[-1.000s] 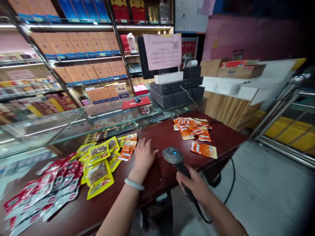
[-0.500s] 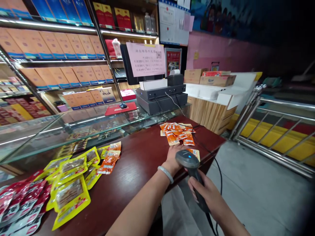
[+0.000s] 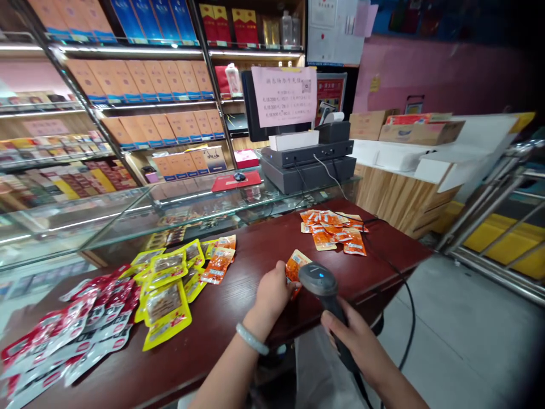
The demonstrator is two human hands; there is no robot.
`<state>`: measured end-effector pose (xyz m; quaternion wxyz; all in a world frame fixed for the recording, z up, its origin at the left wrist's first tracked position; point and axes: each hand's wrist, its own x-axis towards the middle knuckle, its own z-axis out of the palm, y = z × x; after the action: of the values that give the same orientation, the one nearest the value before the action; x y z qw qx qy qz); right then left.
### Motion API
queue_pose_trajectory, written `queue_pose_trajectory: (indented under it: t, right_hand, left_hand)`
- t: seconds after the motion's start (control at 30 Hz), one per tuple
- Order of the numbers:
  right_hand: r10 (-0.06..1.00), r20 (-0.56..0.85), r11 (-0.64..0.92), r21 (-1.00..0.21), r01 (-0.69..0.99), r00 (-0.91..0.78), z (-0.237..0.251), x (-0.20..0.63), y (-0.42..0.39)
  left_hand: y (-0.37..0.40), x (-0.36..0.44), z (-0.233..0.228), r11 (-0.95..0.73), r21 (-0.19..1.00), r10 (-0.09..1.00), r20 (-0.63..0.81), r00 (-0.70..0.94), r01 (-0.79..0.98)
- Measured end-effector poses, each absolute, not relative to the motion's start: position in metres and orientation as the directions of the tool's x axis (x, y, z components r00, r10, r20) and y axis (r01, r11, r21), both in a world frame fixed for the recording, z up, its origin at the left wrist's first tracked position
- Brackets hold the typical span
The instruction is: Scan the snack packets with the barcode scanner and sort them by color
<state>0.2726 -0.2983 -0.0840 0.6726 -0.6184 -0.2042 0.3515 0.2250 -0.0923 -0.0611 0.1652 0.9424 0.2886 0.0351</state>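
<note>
My left hand [image 3: 272,293] holds an orange snack packet [image 3: 294,264] just above the dark red counter [image 3: 255,250], tilted up toward the scanner. My right hand [image 3: 355,341] grips the handle of a grey barcode scanner [image 3: 315,278]; its head, with a blue light, sits right next to the packet. A black cable [image 3: 406,318] runs from the scanner off the counter's edge. A pile of orange packets [image 3: 334,227] lies further right on the counter.
Yellow packets [image 3: 170,284] and red-and-white packets [image 3: 76,335] lie spread at the left. A glass display case [image 3: 128,216] runs along the back, with a black till and a monitor bearing a pink notice [image 3: 284,95]. Shelves of boxes stand behind. A metal railing [image 3: 502,227] stands at the right.
My left hand reached right to the lone orange packet near the counter's edge, took it, and brought it back left beside the scanner head. The scanner stayed in my right hand.
</note>
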Motion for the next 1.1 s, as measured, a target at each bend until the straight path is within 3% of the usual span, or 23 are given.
queue_pose_trajectory:
  t: [0.2,0.5,0.57,0.7,0.77,0.93,1.1]
  right_hand:
    - [0.819,-0.147,0.011,-0.962,-0.272,0.554,-0.073,0.257,-0.252]
    - [0.946,-0.072,0.028,-0.953,-0.302,0.315,-0.064,0.228,-0.179]
    - [0.955,-0.057,0.034,-0.954,-0.298,0.291,-0.064,0.224,-0.173]
    - [0.954,-0.029,0.044,-0.971,-0.233,0.299,-0.062,0.228,-0.176]
    - [0.944,-0.022,0.047,-0.979,-0.200,0.328,-0.062,0.237,-0.185]
    - [0.877,-0.055,0.072,-0.967,-0.245,0.477,-0.067,0.266,-0.221]
    - [0.742,-0.117,0.115,-0.948,-0.297,0.660,-0.076,0.293,-0.261]
  left_hand:
    - [-0.065,0.177,-0.055,-0.643,0.320,0.716,-0.072,0.694,0.696]
    - [0.001,0.116,-0.055,-0.420,0.330,0.903,0.058,0.426,0.846]
    - [0.007,0.109,-0.057,-0.415,0.282,0.910,0.125,0.396,0.865]
    - [0.005,0.107,-0.064,-0.435,0.084,0.856,0.347,0.383,0.896]
    - [0.000,0.117,-0.065,-0.461,0.041,0.822,0.396,0.409,0.886]
    - [-0.028,0.174,-0.058,-0.649,0.084,0.738,0.306,0.601,0.756]
    - [-0.074,0.257,-0.064,-0.897,0.191,0.432,0.197,0.880,0.398]
